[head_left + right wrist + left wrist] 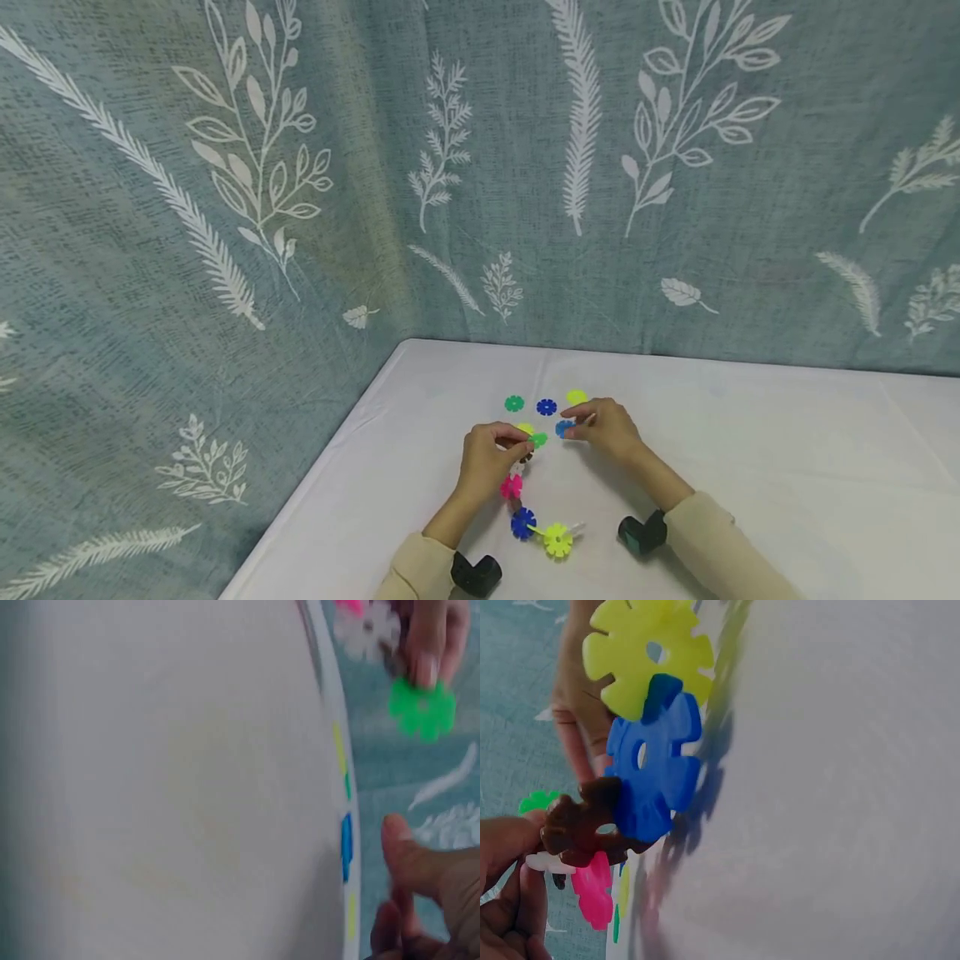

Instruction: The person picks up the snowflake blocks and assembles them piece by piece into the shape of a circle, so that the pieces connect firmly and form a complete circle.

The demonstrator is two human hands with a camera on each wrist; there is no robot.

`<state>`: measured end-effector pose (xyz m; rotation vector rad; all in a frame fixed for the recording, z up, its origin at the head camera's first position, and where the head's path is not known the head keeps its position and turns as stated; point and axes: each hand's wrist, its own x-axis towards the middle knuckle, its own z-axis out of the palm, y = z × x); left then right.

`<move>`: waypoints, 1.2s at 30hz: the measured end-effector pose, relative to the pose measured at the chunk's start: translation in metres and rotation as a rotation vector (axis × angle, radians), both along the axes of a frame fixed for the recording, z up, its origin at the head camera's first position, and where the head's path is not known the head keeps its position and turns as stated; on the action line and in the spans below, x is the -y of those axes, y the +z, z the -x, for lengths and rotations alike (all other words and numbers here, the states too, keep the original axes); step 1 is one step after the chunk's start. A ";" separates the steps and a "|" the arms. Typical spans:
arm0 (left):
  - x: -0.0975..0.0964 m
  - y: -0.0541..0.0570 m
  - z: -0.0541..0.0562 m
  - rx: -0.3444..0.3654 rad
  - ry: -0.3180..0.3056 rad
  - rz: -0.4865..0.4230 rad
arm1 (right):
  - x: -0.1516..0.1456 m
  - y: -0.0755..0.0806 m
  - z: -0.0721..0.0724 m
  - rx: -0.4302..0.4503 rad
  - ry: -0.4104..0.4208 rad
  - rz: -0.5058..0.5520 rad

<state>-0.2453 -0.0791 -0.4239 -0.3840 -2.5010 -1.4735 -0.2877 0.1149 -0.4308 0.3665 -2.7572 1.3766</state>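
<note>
My left hand (482,460) pinches the end of a chain of flower-shaped plastic discs, at a bright green disc (423,710). From there the chain runs through a white disc (367,630), a pink disc (512,487), a brown disc (577,829), a dark blue disc (523,523) and a yellow disc (557,541), with a white piece past it. My right hand (609,429) hovers over the table beside a loose light blue disc (564,428). Thumb and fingers stand apart there, and the right wrist view shows the blue disc lying on the cloth below them.
Behind the hands lie a loose green disc (513,403), a dark blue disc (547,407) and a yellow disc (576,397). Another yellow disc (525,428) shows just behind the left fingertips. A white cloth covers the table (787,492), with a leaf-patterned curtain (525,183) around it.
</note>
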 end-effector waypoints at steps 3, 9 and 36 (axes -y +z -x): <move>0.003 0.000 0.000 -0.001 0.015 -0.012 | -0.003 0.000 0.008 0.057 -0.084 -0.125; 0.003 0.000 0.001 0.001 0.022 -0.029 | -0.002 -0.003 0.015 0.095 -0.083 -0.214; -0.004 0.001 -0.003 -0.063 0.011 0.055 | 0.006 0.018 -0.013 0.238 -0.090 0.291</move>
